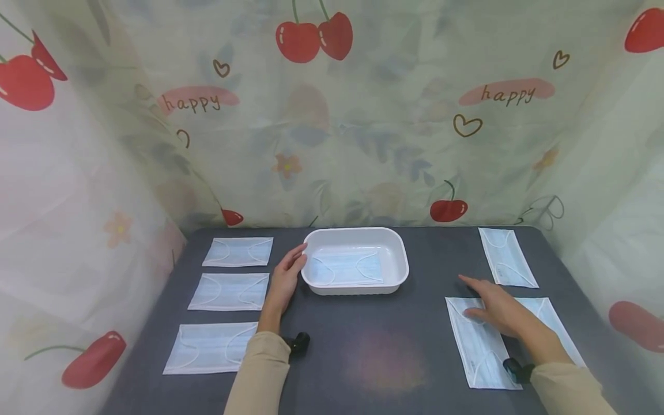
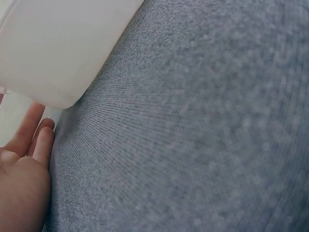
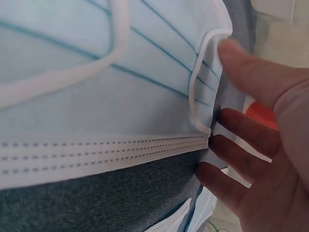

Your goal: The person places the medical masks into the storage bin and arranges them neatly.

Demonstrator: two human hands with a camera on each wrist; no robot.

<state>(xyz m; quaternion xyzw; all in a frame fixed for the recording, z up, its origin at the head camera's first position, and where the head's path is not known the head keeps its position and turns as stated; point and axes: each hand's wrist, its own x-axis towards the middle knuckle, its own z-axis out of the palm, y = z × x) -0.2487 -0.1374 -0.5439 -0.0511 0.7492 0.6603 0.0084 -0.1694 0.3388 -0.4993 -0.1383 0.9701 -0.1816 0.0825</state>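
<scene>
A white plastic basin stands at the back middle of the dark table, with a light blue face mask lying flat inside. My left hand rests against the basin's left side, its fingers fairly straight; the left wrist view shows the fingers beside the basin wall. Over the near right masks hovers my right hand, thumb and fingers spread, nothing held. Below it lies a face mask; in the right wrist view the thumb is near that mask's end. Another mask is partly hidden by the right forearm.
On the left, three face masks lie in a column: a far one, a middle one and a near one partly under the left sleeve. A further mask lies at the back right. A printed curtain surrounds the table.
</scene>
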